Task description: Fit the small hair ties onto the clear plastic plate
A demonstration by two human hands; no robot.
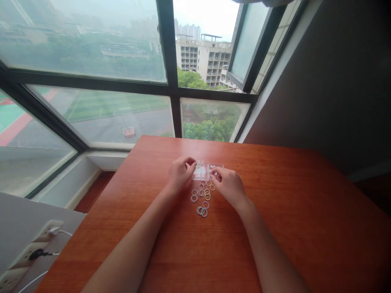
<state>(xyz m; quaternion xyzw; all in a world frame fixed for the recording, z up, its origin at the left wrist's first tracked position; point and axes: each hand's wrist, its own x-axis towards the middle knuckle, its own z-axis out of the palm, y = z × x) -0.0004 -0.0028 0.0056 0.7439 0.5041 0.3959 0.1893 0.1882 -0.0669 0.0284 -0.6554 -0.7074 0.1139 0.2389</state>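
A small clear plastic box (201,174) with compartments lies on the wooden table between my hands. Some pale rings (198,164) sit in its far left compartment. My left hand (181,174) is closed, thumb and forefinger pinched at the box's far left corner; whatever they hold is too small to make out. At the box's right side my right hand (229,184) is closed too, fingers curled, their contents hidden. Just in front of the box lie several pastel rings like elastic hair ties: yellow ones (207,195), pinkish ones (201,186) and grey-blue ones (200,211), some overlapping.
The reddish wooden table (299,211) reaches to the window frame (175,91) at the back. A dark wall (332,89) stands on the right. Power sockets with plugs and cables (38,254) are on the low wall at the lower left.
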